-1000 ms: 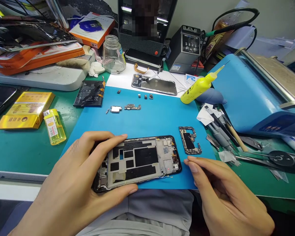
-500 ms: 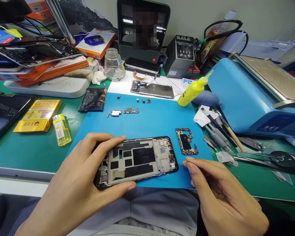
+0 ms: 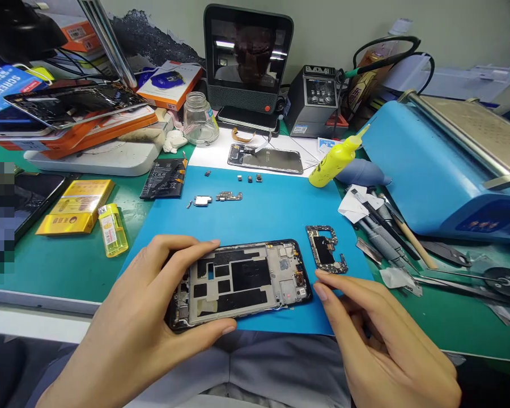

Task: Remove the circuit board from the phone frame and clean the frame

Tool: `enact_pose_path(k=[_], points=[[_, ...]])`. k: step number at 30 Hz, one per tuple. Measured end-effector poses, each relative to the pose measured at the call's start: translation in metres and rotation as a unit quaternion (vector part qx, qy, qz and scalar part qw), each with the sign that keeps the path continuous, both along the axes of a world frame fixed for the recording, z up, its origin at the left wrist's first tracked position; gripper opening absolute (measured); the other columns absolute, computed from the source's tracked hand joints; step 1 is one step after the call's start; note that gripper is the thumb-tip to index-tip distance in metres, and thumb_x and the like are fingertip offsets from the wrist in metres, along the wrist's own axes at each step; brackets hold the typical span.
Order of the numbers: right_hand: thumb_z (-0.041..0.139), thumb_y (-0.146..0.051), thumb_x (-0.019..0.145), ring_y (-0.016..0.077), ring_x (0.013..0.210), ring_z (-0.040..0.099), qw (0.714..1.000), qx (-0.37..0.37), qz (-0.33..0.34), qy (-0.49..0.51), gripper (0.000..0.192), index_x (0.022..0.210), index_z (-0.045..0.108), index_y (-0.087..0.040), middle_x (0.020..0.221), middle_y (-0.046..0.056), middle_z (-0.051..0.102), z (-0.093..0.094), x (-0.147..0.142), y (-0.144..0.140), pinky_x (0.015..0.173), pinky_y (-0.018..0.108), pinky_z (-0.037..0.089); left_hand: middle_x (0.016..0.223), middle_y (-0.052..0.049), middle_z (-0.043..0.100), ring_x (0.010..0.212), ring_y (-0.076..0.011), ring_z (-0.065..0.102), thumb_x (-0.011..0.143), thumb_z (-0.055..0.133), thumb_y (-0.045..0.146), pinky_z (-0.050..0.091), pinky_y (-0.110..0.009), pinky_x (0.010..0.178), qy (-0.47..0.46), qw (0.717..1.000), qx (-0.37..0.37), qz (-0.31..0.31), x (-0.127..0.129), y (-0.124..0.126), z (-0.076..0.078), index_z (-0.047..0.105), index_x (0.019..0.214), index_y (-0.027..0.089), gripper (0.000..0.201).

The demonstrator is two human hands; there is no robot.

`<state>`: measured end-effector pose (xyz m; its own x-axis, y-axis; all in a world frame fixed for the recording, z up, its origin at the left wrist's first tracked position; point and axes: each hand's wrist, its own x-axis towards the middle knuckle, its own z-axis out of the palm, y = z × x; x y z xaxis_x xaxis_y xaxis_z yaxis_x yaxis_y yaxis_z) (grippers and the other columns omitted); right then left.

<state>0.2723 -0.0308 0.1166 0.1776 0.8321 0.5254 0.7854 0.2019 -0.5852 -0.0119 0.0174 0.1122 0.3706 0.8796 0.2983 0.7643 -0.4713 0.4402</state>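
- Head view: left hand (image 3: pixel 140 317) is gripping the phone frame (image 3: pixel 240 283), thumb on its near edge and fingers curled over its far edge, likely pinning it so it is not sliding.
- Phone frame is lying open side up at the near edge of the blue mat (image 3: pixel 263 209), partly overhanging toward the person's lap.
- Right hand (image 3: pixel 378 345) is sitting just right of the phone frame, fingers loosely bent and holding nothing, fingertips nearing its right end.
- Motherboard (image 3: pixel 326 249) is lying on the mat just beyond the right end of the phone frame, apart from it, probably set aside within easy reach.
- Small parts (image 3: pixel 216 198) are lying in loose rows well behind the phone frame on the mat, seemingly being kept sorted.
- Battery (image 3: pixel 164 177) is resting behind-left of the phone frame, at the mat's far left corner.
- Yellow bottle (image 3: pixel 334 160) is lying tilted behind-right of the phone frame; tweezers and tools (image 3: pixel 382 229) are piled to its right.
- Yellow lighter (image 3: pixel 113 229) and gold box (image 3: pixel 76 207) are sitting left of the phone frame; print on them is too small to read.
- Readable writing: "SCREEN" on a purple pack (image 3: pixel 6 85) far behind-left.
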Motion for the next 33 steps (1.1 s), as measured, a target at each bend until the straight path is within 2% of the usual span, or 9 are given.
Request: enact_pose_path(k=[14, 19, 23, 25, 27, 29, 30, 32, 33], points=[[0.071, -0.022, 0.118, 0.0065, 0.102, 0.075, 1.0, 0.002, -0.001, -0.012, 0.015, 0.118, 0.08, -0.034, 0.115, -0.01, 0.08, 0.001, 0.0, 0.001, 0.091, 0.017, 0.056, 0.144, -0.005, 0.063, 0.128, -0.0251, 0.071, 0.113, 0.066, 0.069, 0.065, -0.039, 0.101, -0.007, 1.0, -0.01, 0.005, 0.001, -0.001, 0.0, 0.05, 0.167, 0.041, 0.063], [0.074, -0.028, 0.117, 0.0086, 0.097, 0.076, 0.999, 0.01, -0.011, 0.033, 0.01, 0.115, 0.082, -0.033, 0.113, -0.007, 0.082, 0.001, 0.002, 0.006, 0.081, 0.019, 0.055, 0.145, -0.005, 0.063, 0.13, -0.0271, 0.07, 0.108, 0.077, 0.064, 0.063, -0.04, 0.104, -0.022, 0.999, -0.042, 0.01, 0.001, 0.0, 0.003, 0.051, 0.165, 0.043, 0.066], [0.067, -0.032, 0.12, 0.008, 0.084, 0.073, 0.998, 0.023, 0.027, 0.054, 0.02, 0.112, 0.085, -0.03, 0.096, -0.004, 0.078, 0.0, 0.005, 0.008, 0.083, 0.016, 0.058, 0.143, -0.005, 0.064, 0.126, -0.0273, 0.073, 0.104, 0.084, 0.055, 0.065, -0.039, 0.102, -0.023, 0.999, -0.047, -0.003, 0.001, 0.001, 0.004, 0.049, 0.165, 0.042, 0.071], [0.057, -0.031, 0.124, 0.0065, 0.072, 0.068, 0.995, 0.033, 0.054, 0.077, 0.027, 0.121, 0.084, -0.03, 0.09, -0.004, 0.075, 0.0, 0.008, 0.005, 0.075, 0.015, 0.06, 0.144, -0.005, 0.066, 0.124, -0.0267, 0.075, 0.104, 0.083, 0.052, 0.067, -0.038, 0.099, -0.019, 0.999, -0.049, -0.011, 0.0, 0.003, 0.003, 0.044, 0.169, 0.043, 0.077], [0.048, -0.03, 0.127, 0.0066, 0.061, 0.065, 0.986, 0.037, 0.063, 0.148, 0.031, 0.144, 0.073, -0.033, 0.089, -0.006, 0.076, 0.001, 0.016, 0.001, 0.06, 0.015, 0.058, 0.147, -0.006, 0.067, 0.129, -0.0287, 0.074, 0.105, 0.083, 0.05, 0.068, -0.041, 0.103, -0.008, 0.999, -0.041, -0.012, -0.003, 0.005, 0.0, 0.036, 0.175, 0.043, 0.085], [0.046, -0.032, 0.128, 0.0092, 0.058, 0.067, 0.979, 0.05, 0.019, 0.197, 0.036, 0.162, 0.058, -0.033, 0.091, -0.006, 0.078, 0.005, 0.032, -0.001, 0.05, 0.017, 0.055, 0.149, -0.007, 0.071, 0.135, -0.032, 0.073, 0.106, 0.082, 0.051, 0.069, -0.045, 0.107, 0.02, 1.0, -0.011, -0.016, -0.008, 0.008, -0.002, 0.032, 0.179, 0.044, 0.089], [0.049, -0.036, 0.127, 0.0107, 0.061, 0.069, 0.979, 0.057, -0.02, 0.192, 0.038, 0.164, 0.056, -0.031, 0.096, -0.004, 0.08, 0.008, 0.043, -0.001, 0.05, 0.019, 0.056, 0.149, -0.006, 0.073, 0.135, -0.0325, 0.074, 0.106, 0.081, 0.053, 0.07, -0.046, 0.106, 0.042, 0.999, 0.01, -0.025, -0.011, 0.009, -0.003, 0.031, 0.179, 0.045, 0.089], [0.054, -0.043, 0.125, 0.012, 0.071, 0.073, 0.987, 0.08, -0.124, 0.064, 0.034, 0.152, 0.068, -0.028, 0.109, 0.0, 0.083, 0.013, 0.069, 0.001, 0.058, 0.022, 0.058, 0.152, -0.004, 0.075, 0.137, -0.0323, 0.076, 0.109, 0.076, 0.057, 0.072, -0.047, 0.107, 0.075, 0.995, 0.052, -0.038, -0.016, 0.012, -0.005, 0.034, 0.179, 0.046, 0.082], [0.059, -0.046, 0.122, 0.0138, 0.08, 0.075, 0.986, 0.08, -0.144, 0.018, 0.031, 0.14, 0.076, -0.027, 0.116, 0.002, 0.083, 0.016, 0.082, 0.004, 0.064, 0.025, 0.059, 0.154, -0.003, 0.075, 0.137, -0.0319, 0.077, 0.111, 0.073, 0.057, 0.072, -0.047, 0.107, 0.085, 0.993, 0.07, -0.036, -0.018, 0.013, -0.006, 0.035, 0.178, 0.046, 0.079]])
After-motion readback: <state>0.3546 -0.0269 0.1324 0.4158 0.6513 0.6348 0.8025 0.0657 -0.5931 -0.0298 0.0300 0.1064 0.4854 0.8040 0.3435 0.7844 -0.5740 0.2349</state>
